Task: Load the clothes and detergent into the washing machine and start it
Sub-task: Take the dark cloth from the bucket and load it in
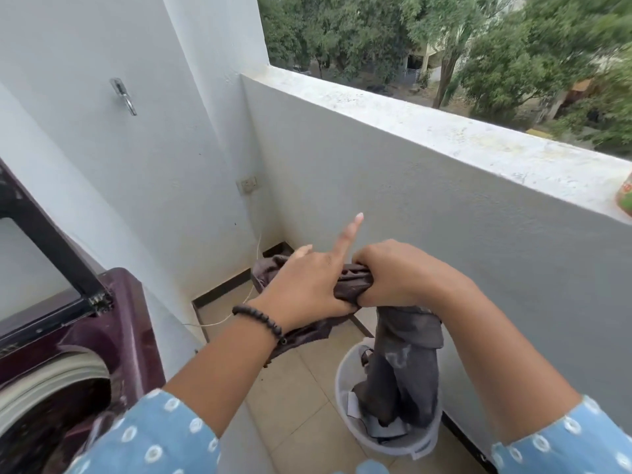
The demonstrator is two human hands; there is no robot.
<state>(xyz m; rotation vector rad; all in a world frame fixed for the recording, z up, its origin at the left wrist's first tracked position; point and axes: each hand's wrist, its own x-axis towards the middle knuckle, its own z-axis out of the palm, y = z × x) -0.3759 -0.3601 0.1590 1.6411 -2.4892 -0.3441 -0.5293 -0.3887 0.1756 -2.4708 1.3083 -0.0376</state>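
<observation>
Two hands grip one dark grey-brown garment (354,285) above one pale plastic basket (345,398): left hand (304,289) pinching, forefinger raised; right hand (393,271) fisted. One maroon top-loading washing machine (113,336) stands open, left.

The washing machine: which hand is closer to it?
Left. The left hand grips the dark cloth beside the washing machine; the right hand is farther away, above the bucket.

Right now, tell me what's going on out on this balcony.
A person is lifting a dark grey garment out of a pale laundry basket on the tiled floor. The right hand grips it bunched at the top; the left hand holds the brownish cloth beside it, index finger sticking up. The garment's lower end is in the basket. The maroon top-load washing machine stands at the left, lid raised, drum open.
</observation>
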